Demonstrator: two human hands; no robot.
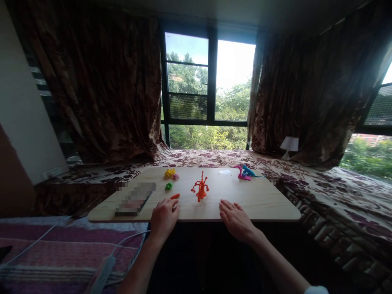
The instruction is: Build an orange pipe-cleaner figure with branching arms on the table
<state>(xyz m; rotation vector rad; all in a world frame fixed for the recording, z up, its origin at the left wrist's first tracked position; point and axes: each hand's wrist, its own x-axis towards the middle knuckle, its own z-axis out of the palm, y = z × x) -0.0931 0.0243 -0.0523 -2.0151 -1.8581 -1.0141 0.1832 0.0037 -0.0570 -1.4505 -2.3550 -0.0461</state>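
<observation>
My left hand [165, 214] rests on the table's near edge, fingers loosely bent and apart from the thumb, with nothing visible in it. Just beyond its fingertips lies a small orange clay piece [174, 196]. My right hand [236, 219] lies flat at the same edge, fingers stretched out and holding nothing. Between and beyond the hands stands an orange clay figure [201, 190], upright, with several thin branching arms ending in knobs. A green clay lump [169, 186] sits left of it. Farther back are a yellow clay lump [169, 172] and a small pink lump [175, 177].
The pale wooden table [260, 200] carries a dark flat object with a blurred face [137, 198] at left. Magenta clay [241, 173] and a blue clay figure [249, 171] sit at back right. A power strip [104, 269] with cables lies lower left; a lamp [289, 145] stands beyond.
</observation>
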